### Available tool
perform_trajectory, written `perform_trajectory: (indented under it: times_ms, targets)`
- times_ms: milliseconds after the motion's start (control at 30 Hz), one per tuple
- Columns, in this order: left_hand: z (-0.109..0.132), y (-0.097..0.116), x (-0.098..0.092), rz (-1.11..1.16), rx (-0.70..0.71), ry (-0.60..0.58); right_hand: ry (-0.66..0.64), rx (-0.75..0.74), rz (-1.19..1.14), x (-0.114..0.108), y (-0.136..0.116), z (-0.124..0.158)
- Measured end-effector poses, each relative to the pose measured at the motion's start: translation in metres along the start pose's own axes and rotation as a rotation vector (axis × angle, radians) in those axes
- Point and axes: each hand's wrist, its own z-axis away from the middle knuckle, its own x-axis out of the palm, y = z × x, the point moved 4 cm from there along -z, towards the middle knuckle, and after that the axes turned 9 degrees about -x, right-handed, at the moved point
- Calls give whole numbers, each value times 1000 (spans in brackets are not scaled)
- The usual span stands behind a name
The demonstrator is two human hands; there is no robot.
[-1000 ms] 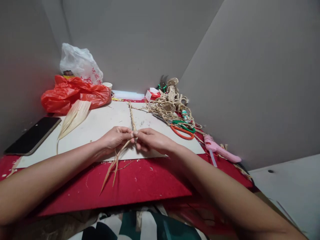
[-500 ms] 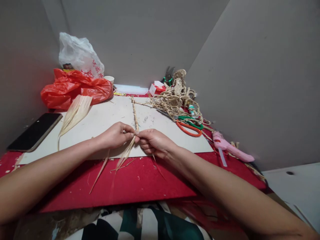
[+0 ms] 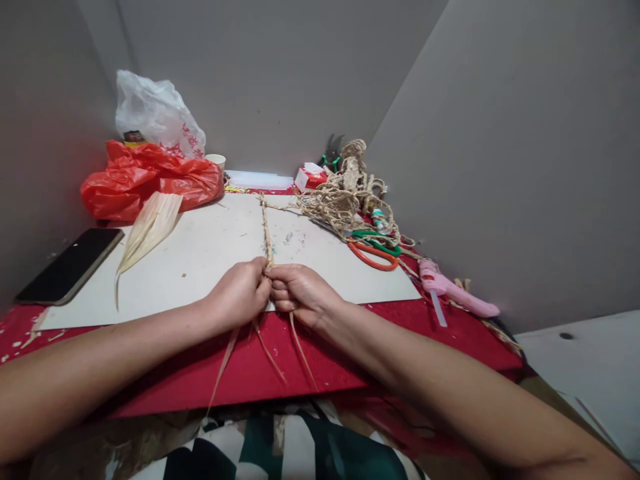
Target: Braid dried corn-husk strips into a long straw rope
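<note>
A thin braid (image 3: 267,233) of pale dried husk runs down the middle of the white board (image 3: 220,240). My left hand (image 3: 243,288) is closed around strands at the braid's near end. Beside it, touching, my right hand (image 3: 299,291) pinches the braid end between thumb and forefinger, its other fingers curled. Loose husk strands (image 3: 270,357) hang below both hands over the red cloth (image 3: 200,373). Exactly which strand each hand grips is hidden by the fingers. A wide piece of dried husk (image 3: 150,233) lies on the board to the left.
A phone (image 3: 70,265) lies at left; red (image 3: 150,183) and white plastic bags (image 3: 157,113) stand behind. At right are coiled braided cord (image 3: 335,203), orange-and-green scissors (image 3: 375,255) and a pink glue gun (image 3: 453,290). A paper cup (image 3: 216,161) and small tissue box (image 3: 310,178) sit at the back.
My left hand has turned and closed in a fist around the strands, nearer my right hand. The loose strands now hang in different places. The view has shifted slightly.
</note>
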Motion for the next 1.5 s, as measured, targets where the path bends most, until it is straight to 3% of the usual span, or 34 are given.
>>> perform_trajectory:
  times_ms: [133, 233, 300, 467, 567, 867, 1067, 1233, 1500]
  targets:
    - [-1, 2, -12, 21, -31, -100, -27, 49, -23, -7, 0, -1]
    - [-14, -3, -28, 112, -48, 15, -132, 95, -32, -12, -2, -2]
    - [-23, -10, -28, 260, -82, 12, -196, 119, -23, -13, -3, -4]
    - [-28, -17, 2, 684, -267, -389, -281, 154, 32, -13, -10, -6]
    - [-25, -15, 4, 670, -322, -419, -318, 169, 91, -15, -17, -6]
    - [-28, -17, -4, 505, -301, -482, -420, 201, 291, -33, -29, -9]
    - [-27, -15, 1, 575, -412, -461, -455, -13, 605, -34, -38, -13]
    - [-28, -16, 2, 602, -405, -495, -471, -168, 845, -30, -42, -15]
    - [-28, -16, 3, 510, -418, -325, -394, -358, 1198, -20, -46, -4]
